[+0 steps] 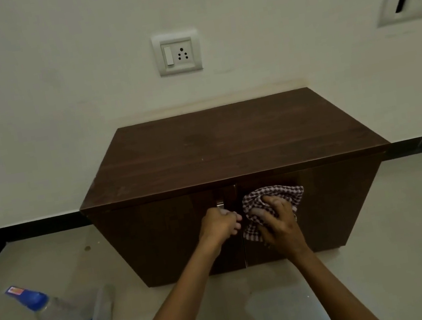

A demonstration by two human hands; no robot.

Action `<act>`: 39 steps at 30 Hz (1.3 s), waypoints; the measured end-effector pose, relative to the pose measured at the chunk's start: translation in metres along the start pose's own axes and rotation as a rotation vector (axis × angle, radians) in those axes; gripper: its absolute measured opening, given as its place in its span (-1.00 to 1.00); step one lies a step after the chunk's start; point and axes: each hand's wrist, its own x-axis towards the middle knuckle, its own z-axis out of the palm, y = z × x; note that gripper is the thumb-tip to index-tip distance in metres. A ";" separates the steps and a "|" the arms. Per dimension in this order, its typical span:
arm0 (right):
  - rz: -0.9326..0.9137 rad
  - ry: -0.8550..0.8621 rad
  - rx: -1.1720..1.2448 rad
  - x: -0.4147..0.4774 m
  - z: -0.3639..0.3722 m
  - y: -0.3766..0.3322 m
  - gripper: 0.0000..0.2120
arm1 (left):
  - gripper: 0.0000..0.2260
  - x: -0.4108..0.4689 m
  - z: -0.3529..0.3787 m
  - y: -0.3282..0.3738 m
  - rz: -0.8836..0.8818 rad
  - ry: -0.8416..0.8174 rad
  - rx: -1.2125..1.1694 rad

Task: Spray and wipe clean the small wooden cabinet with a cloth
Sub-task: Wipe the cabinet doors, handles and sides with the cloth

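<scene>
Forearms: both reach up from the bottom edge to the front of the cabinet (229, 142), meeting near its middle seam.
Left hand: the left hand (219, 224) has its fingers curled round the metal handle (220, 204) of the left door (161, 238). This is probably to steady that door against the push of wiping next to it. I cannot tell whether the door is slightly ajar.
Right hand: the right hand (278, 221) bunches the checked cloth (271, 193) under bent fingers and presses it flat to the right door (336, 200), just beside the seam.
Cloth: it is wadded, not spread out, which gives a firm pad and puts pressure on one patch at a time.
Cabinet: it is low, dark wood, and stands on the floor (385, 242) with its back to the wall, below a socket (177, 53). Its top is bare, with faint dull marks.
Bottle: the blue-capped clear bottle (47, 307) lies on the floor to the left, well apart from both hands. It is parked there so both hands are free, but is close enough to pick up again. A clear plastic piece lies beside it; I cannot tell what it is.
Step in hand: wiping the door fronts, by my reading. The far right of the door and the sides look likely to come next.
Risk: a hard push near the seam could swing a door, which explains the grip on the handle.
</scene>
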 end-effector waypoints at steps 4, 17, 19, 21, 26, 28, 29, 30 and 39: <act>0.460 0.100 0.109 0.000 -0.018 0.003 -0.58 | -0.82 -0.009 -0.011 0.014 0.082 -0.022 0.027; 0.221 -0.158 0.140 0.116 -0.067 -0.043 -0.61 | -0.82 -0.024 -0.016 0.073 0.110 0.250 -0.161; 0.124 -0.402 0.134 0.134 -0.050 -0.051 -0.66 | -0.82 -0.021 -0.020 0.072 0.050 0.373 -0.225; 0.130 -0.458 0.085 0.141 -0.039 -0.045 -0.69 | -0.83 -0.019 -0.022 0.069 0.021 0.455 -0.212; 0.254 -0.458 -0.090 0.134 -0.060 0.026 -0.64 | -0.89 -0.015 -0.012 0.076 0.131 0.570 -0.002; 0.338 -0.426 -0.204 0.123 -0.083 0.066 -0.62 | -0.88 -0.012 -0.006 0.081 0.255 0.610 0.176; 0.383 -0.407 -0.260 0.116 -0.096 0.086 -0.62 | -0.84 -0.011 -0.003 0.082 0.319 0.605 0.263; 0.440 -0.387 -0.310 0.110 -0.110 0.106 -0.62 | -0.81 -0.008 0.000 0.081 0.376 0.573 0.341; 0.470 -0.192 -0.135 0.122 -0.099 0.069 -0.75 | -0.77 0.009 -0.019 0.065 0.539 0.307 0.421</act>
